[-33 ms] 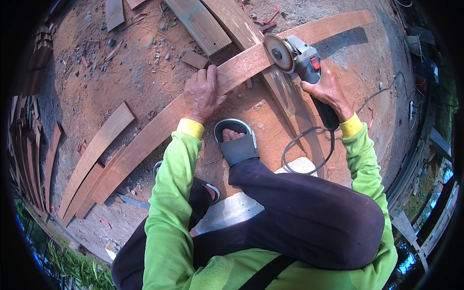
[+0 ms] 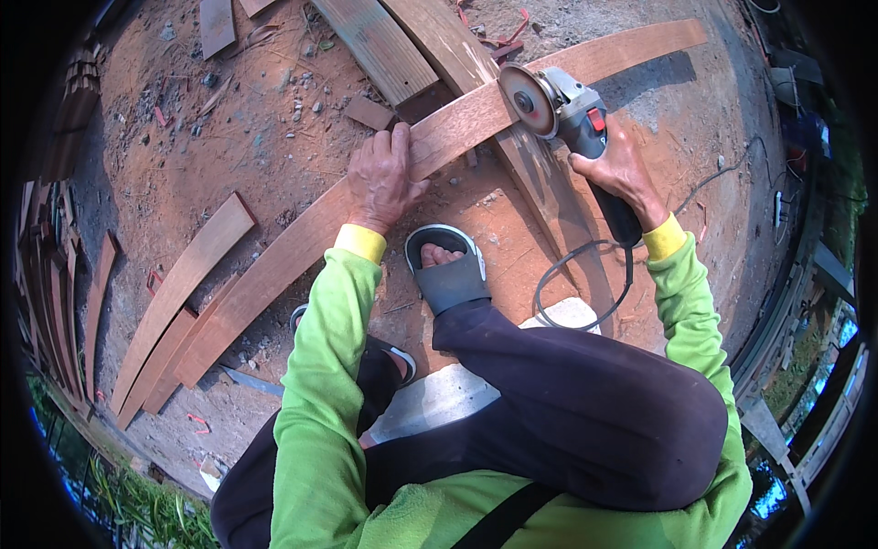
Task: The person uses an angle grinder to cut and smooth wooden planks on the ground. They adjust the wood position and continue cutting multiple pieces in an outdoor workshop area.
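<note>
A long reddish-brown wooden board runs from the lower left to the upper right, looking bent in this wide view. My left hand is closed over the board near its middle, with the fingertips over the far edge. My right hand wraps round the body of an angle grinder, grey and black with a red switch. The grinder's round disc stands at the board's face, right of my left hand. Whether the disc is spinning, I cannot tell. A black cord hangs from the grinder's rear end.
A thick timber beam passes beneath the board. Another heavy plank lies beyond it. Shorter boards rest at the left, near stacked strips. My sandalled foot is close below the board. The cord loops beside a pale block.
</note>
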A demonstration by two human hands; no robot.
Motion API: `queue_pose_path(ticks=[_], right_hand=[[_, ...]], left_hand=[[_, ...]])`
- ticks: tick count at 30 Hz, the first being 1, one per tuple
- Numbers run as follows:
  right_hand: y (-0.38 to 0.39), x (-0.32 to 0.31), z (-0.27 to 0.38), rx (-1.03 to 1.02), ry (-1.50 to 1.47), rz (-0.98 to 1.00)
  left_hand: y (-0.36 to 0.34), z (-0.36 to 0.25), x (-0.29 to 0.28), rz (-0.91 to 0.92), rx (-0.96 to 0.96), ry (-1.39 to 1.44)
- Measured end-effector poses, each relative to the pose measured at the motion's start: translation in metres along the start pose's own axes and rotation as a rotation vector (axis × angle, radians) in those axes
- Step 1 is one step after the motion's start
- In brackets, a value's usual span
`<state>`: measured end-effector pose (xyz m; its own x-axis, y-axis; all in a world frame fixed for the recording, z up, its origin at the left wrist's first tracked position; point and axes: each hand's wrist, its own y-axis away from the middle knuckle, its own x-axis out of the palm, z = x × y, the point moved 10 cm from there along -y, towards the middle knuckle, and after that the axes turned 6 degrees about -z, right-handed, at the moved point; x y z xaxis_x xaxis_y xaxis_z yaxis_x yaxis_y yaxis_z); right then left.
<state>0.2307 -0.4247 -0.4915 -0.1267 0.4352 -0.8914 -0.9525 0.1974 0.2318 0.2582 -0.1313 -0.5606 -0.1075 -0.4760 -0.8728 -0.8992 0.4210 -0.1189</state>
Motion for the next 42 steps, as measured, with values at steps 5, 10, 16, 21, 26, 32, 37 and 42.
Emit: queue_pose_path(ticks=[5,10,16,21,26,32,37,42], right_hand=[[0.0,-0.001,0.003,-0.004,0.0,-0.004],[-0.001,-0.002,0.004,-0.025,-0.003,-0.017],[-0.002,-0.001,0.003,0.018,0.024,-0.002],[-0.005,-0.001,0.007,0.02,0.02,0.017],[-0.008,0.003,0.0,0.006,0.032,0.024],[-0.012,0.004,0.003,0.009,0.043,0.05],[-0.015,0.002,0.008,-0.006,0.05,0.032],[-0.021,0.002,0.008,-0.005,0.086,0.029]], left_hand=[[0.0,0.0,0.0,0.002,-0.002,-0.008],[0.0,-0.002,-0.002,-0.001,-0.001,-0.008],[-0.001,-0.002,-0.003,-0.005,0.0,-0.001],[-0.001,-0.003,-0.005,-0.042,0.014,-0.006],[-0.001,-0.003,-0.003,-0.011,-0.001,0.006],[-0.001,-0.002,-0.003,-0.018,0.002,0.006],[0.0,-0.002,-0.002,-0.008,0.003,-0.014],[0.0,-0.003,-0.001,-0.005,-0.001,-0.001]])
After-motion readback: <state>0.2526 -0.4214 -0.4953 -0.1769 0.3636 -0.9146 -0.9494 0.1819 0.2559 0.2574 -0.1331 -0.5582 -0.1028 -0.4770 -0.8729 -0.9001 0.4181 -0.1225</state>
